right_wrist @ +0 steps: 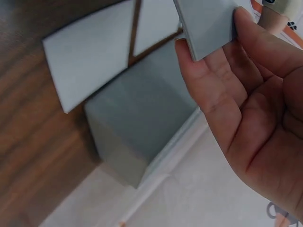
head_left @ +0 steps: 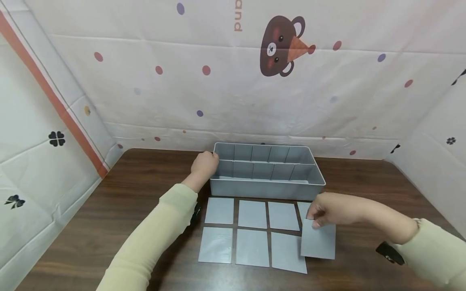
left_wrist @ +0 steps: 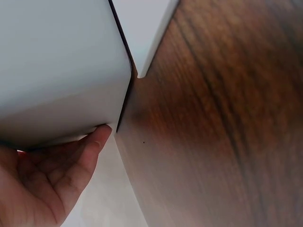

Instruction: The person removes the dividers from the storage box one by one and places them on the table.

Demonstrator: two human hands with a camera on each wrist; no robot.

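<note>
A long grey plastic storage box (head_left: 267,188) stands at the back of the table, a lengthwise divider (head_left: 265,162) running through its inside. My left hand (head_left: 205,165) grips the box's left end; in the left wrist view its fingers (left_wrist: 87,156) lie against the outer wall. My right hand (head_left: 327,210) pinches a flat grey square panel (head_left: 318,240) between thumb and fingers, in front of the box's right corner. Similar panels lie in two rows before the box, among them one (head_left: 252,247) in the near row. The held panel and hand partly cover a far-row panel (head_left: 303,207).
Dark brown wood makes up the tabletop (head_left: 145,194). A white printed sheet (head_left: 233,101) with dots and a bear face hangs behind it and along the sides. Dark devices sit at both wrists, one (head_left: 390,253) by the right sleeve.
</note>
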